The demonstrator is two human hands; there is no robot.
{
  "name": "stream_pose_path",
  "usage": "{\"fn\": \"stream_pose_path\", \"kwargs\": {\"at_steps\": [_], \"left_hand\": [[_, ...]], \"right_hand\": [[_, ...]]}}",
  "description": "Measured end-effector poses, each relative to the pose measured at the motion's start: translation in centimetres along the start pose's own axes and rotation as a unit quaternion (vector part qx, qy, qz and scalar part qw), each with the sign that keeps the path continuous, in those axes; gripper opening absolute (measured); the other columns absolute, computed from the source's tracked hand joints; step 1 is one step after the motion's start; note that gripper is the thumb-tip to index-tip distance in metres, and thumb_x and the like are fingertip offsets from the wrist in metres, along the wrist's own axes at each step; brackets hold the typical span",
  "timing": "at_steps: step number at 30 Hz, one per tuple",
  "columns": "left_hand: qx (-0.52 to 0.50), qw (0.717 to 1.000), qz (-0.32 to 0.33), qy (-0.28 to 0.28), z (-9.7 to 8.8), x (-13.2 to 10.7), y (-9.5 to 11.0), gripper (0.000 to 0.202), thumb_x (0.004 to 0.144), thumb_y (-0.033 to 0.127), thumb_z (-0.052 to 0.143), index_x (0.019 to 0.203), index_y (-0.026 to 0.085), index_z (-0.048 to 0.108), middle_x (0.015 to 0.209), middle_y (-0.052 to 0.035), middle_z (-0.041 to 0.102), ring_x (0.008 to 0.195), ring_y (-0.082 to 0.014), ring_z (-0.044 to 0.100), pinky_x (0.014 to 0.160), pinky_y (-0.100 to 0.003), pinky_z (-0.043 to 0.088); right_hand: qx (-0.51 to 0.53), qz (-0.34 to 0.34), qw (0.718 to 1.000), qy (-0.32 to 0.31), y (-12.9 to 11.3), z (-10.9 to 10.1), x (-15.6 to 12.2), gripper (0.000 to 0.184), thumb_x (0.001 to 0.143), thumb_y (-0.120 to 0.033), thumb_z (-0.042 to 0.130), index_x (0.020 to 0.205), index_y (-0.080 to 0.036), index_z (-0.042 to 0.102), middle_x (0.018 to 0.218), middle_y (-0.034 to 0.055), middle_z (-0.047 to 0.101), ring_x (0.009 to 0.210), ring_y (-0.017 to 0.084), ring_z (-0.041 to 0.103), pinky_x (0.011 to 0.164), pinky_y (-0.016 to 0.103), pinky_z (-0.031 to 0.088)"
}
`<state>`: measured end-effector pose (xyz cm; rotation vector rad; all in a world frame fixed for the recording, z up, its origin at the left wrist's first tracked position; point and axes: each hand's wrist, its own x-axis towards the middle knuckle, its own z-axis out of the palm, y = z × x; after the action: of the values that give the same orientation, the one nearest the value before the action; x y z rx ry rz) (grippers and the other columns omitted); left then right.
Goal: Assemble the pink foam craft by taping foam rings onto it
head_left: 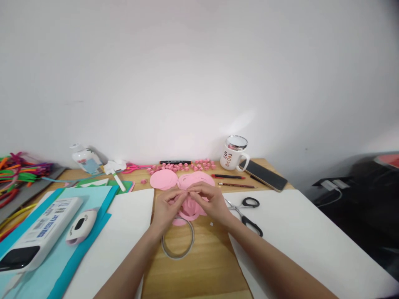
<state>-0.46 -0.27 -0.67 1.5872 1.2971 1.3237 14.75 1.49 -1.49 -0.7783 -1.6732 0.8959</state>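
My left hand (pixel 168 204) and my right hand (pixel 210 201) meet fingertip to fingertip above the wooden table. Both are closed in a pinch on pink paper (pixel 189 207), whose curled cut strips show just below the fingers; the gripped edge is mostly hidden. Behind them lie pink paper circles (pixel 163 179), with more pink rounds (pixel 199 178) partly under my right hand. A roll of tape (pixel 177 256) lies flat near my left wrist. Scissors (pixel 241 211) with black handles rest open, right of my right hand. Small rolled pink paper pieces (pixel 174 167) are heaped toward the wall.
At the back right stand a white mug (pixel 231 155) and a phone (pixel 268 176). A pencil (pixel 237 185) and pens lie before them. To the left are teal paper (pixel 93 207), a white power strip-like device (pixel 43 232), a small white gadget (pixel 81 226), a glue bottle (pixel 85 158) and pipe cleaners (pixel 21 174).
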Motion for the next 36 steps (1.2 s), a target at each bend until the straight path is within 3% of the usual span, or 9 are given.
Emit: {"fn": "stream_pose_path", "kwargs": {"at_steps": [5,9,15,27,31,36], "left_hand": [[-0.033,0.997,-0.063,0.001,-0.1,-0.2,0.4,0.019,0.071,0.032,0.061,0.074,0.015,0.07,0.069,-0.003,0.067,0.048,-0.0113,0.056,0.041,-0.02,0.046],[-0.031,0.998,-0.062,-0.006,-0.1,-0.2,0.5,0.021,0.07,0.033,0.062,0.074,0.015,0.071,0.063,-0.0024,0.067,0.044,-0.0105,0.055,0.042,-0.021,0.047],[-0.013,0.999,-0.04,-0.029,-0.1,-0.2,0.4,0.023,0.071,0.035,0.061,0.074,0.015,0.072,0.059,-0.0025,0.065,0.045,-0.0105,0.054,0.042,-0.02,0.045],[-0.002,0.999,-0.005,-0.048,-0.2,-0.2,-1.0,0.02,0.074,0.032,0.06,0.079,0.016,0.072,0.063,-0.0031,0.065,0.05,-0.0117,0.057,0.043,-0.019,0.047],[0.018,0.999,-0.028,-0.032,-0.2,-0.2,-1.2,0.02,0.071,0.031,0.062,0.08,0.015,0.071,0.074,-0.0061,0.069,0.056,-0.0143,0.061,0.045,-0.02,0.049],[0.001,0.997,-0.073,-0.01,-0.2,-0.1,0.0,0.024,0.069,0.033,0.064,0.083,0.016,0.071,0.085,-0.0077,0.07,0.057,-0.0158,0.062,0.045,-0.022,0.05]], "right_hand": [[0.076,0.028,0.995,-0.054,-0.4,-0.4,0.2,0.02,0.083,-0.027,0.049,0.09,-0.023,0.068,0.098,0.0062,0.064,0.082,0.016,0.061,0.069,0.029,0.052],[0.103,0.028,0.992,-0.061,-0.1,-0.7,0.3,0.015,0.079,-0.024,0.058,0.087,-0.024,0.07,0.096,0.0052,0.066,0.091,0.018,0.06,0.079,0.032,0.049],[0.104,0.045,0.993,-0.04,0.3,-0.6,0.2,0.013,0.07,-0.023,0.067,0.082,-0.023,0.071,0.09,0.0054,0.067,0.084,0.018,0.061,0.076,0.031,0.049],[0.066,0.038,0.996,-0.04,0.1,-0.5,0.1,0.011,0.07,-0.021,0.066,0.08,-0.021,0.07,0.088,0.0062,0.066,0.08,0.017,0.061,0.064,0.027,0.05],[0.067,0.034,0.996,-0.037,0.3,-0.6,0.2,0.01,0.073,-0.021,0.063,0.081,-0.022,0.069,0.086,0.0057,0.066,0.082,0.017,0.061,0.068,0.028,0.05],[0.065,0.05,0.996,-0.024,0.4,-0.6,0.3,0.013,0.078,-0.023,0.058,0.084,-0.021,0.068,0.088,0.0056,0.066,0.078,0.015,0.061,0.068,0.027,0.051]]}}
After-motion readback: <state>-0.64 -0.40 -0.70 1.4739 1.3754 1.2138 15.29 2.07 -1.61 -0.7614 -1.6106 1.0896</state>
